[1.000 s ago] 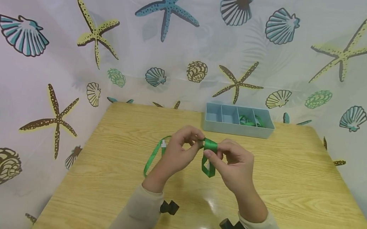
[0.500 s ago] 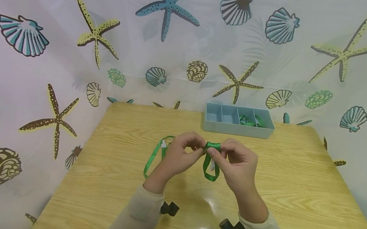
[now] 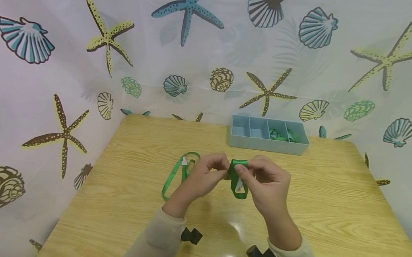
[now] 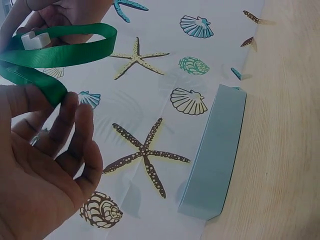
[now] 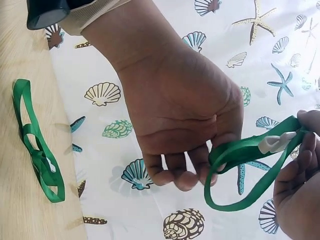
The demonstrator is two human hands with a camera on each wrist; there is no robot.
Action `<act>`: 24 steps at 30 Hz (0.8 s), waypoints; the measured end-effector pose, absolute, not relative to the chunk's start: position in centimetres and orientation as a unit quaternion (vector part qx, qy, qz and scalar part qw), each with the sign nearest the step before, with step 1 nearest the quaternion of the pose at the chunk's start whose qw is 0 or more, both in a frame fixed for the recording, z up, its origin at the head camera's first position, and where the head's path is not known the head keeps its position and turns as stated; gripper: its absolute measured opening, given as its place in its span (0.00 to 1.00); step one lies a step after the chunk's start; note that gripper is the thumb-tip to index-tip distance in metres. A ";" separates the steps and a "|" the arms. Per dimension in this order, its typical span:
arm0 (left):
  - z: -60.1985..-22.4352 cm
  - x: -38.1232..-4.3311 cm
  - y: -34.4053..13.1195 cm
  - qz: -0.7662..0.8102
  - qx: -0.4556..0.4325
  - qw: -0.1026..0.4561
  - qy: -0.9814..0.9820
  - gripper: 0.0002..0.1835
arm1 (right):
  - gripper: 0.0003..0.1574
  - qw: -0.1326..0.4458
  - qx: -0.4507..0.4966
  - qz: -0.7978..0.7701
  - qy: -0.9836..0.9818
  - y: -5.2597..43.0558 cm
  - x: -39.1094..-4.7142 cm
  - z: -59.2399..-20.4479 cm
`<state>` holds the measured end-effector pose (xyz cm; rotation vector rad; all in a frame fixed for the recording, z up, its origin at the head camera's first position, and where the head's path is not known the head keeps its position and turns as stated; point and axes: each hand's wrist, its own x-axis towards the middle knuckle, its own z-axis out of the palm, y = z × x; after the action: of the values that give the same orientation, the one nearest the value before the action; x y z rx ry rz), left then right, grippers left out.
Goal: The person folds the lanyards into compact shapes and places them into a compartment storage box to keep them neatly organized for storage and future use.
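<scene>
Between the hands, a green ribbon lanyard (image 3: 240,162) is held folded in a loop above the table. My left hand (image 3: 209,175) pinches its left side, and my right hand (image 3: 268,185) pinches the right side between thumb and fingers. A white plastic clip (image 4: 36,40) sits on the strap inside the loop, and the right wrist view shows it close to the left fingertips. Left of the left hand, a second green lanyard (image 3: 168,181) with a pale clip lies on the table, partly hidden by that hand.
At the back of the wooden table (image 3: 330,201) stands a light blue box (image 3: 267,144) with several compartments; green lanyards lie in its two right ones. A curtain (image 3: 203,60) printed with shells and starfish hangs behind. Black devices (image 3: 191,235) are strapped at both wrists.
The held strap has turned and its loop now hangs more open between the hands. The left hand has lowered slightly, and the right has shifted a little to the right.
</scene>
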<state>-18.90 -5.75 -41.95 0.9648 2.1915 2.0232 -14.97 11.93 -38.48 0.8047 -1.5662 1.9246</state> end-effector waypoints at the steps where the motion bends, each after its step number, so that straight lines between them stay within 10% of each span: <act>1: -42.0 -18.9 -5.7 0.643 0.320 0.002 0.696 0.10 | 0.07 0.264 0.298 0.714 -0.577 12.0 -15.0 -38.4; 24: -40.4 -18.1 -6.2 0.576 0.352 -0.137 0.725 0.24 | 0.04 0.267 0.330 0.695 -0.581 12.7 -15.7 -38.2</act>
<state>-18.10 -6.21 -40.45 1.2139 2.5024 1.9858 -15.67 12.73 -38.24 0.8902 -1.5677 1.8757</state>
